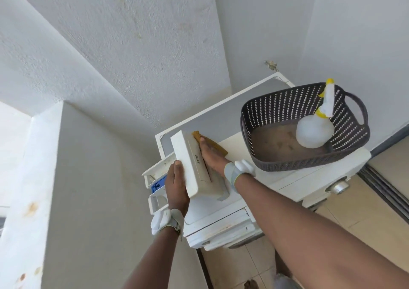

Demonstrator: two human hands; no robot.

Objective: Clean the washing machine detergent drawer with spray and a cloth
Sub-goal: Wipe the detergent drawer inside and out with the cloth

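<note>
Left hand point(177, 183) grips the white plastic detergent drawer point(194, 167), held above the white washing machine point(223, 224). Right hand point(212, 158), fingers straight, presses a mustard-yellow cloth point(212, 143) against the drawer. Beyond, a white spray bottle point(315, 130) lies in a dark perforated basket point(276, 111) on the machine top.

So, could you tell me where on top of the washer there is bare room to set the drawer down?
The washer top is bare behind the cloth, left of the basket. The right end is crowded: the basket, holding the spray bottle, fills it. Both hands work the drawer at the front-left corner.
</note>
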